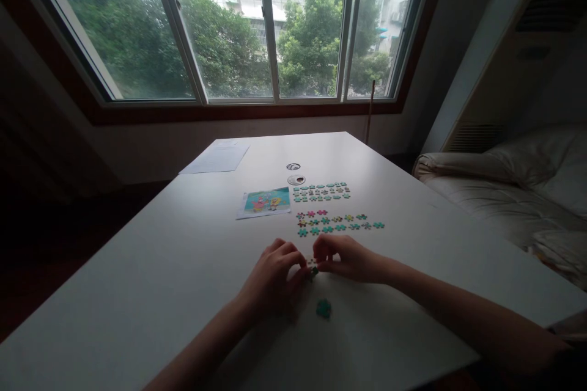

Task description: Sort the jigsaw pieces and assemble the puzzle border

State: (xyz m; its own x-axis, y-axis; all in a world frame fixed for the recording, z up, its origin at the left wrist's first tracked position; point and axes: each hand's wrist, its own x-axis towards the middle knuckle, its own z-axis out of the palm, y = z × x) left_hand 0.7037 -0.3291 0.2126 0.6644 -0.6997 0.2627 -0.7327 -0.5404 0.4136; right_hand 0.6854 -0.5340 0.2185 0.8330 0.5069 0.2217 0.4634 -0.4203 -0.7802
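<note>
The big white table holds a paper sheet, its writing too faint to read, past the picture card and to its left, with rows of puzzle pieces right of the card. Nearer than the card, the curled left hand pinches a dark green piece; the half-curled right hand is just beside it, but I can't tell if it grips.

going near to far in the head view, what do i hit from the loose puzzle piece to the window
loose green puzzle piece → right hand → nearer puzzle rows → farther puzzle rows → farther round item → window frame
</note>
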